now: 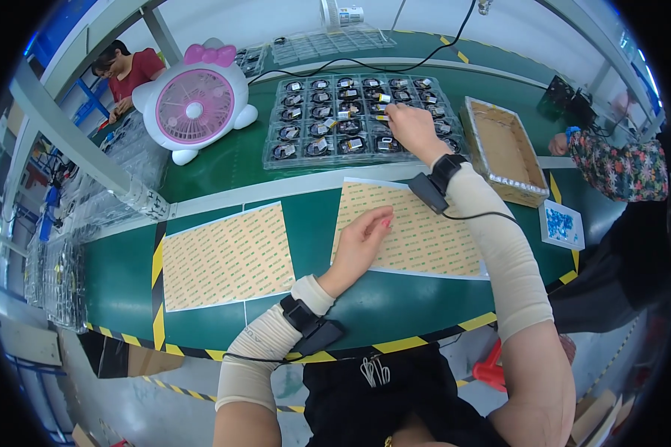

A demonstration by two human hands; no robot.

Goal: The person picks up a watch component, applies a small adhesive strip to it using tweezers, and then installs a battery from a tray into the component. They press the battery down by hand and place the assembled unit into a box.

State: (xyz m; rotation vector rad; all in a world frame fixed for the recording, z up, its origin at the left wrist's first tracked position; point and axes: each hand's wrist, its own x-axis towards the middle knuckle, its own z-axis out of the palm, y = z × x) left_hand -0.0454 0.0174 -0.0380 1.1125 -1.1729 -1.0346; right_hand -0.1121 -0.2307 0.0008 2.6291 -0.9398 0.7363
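My right hand (414, 130) reaches over a clear plastic tray (276, 160) whose compartments hold coiled black cables (352, 144) with small white and yellow labels. Its fingers are pinched together at a compartment right of the tray's middle, beside a small white-and-yellow piece (381, 118); what lies between the fingertips is hidden. My left hand (360, 244) rests over the left part of a tan adhesive sheet (425, 242) with green print, its fingers loosely curved and apart from the thumb, holding nothing. Another such sheet (230, 257) lies to the left.
A pink-and-white fan (194, 110) stands left of the tray. To the right are an open cardboard box (503, 145) and a white tray with small blue pieces (561, 225). Co-workers sit at the far left (136, 73) and right (622, 165). A metal post (82, 141) rises at left.
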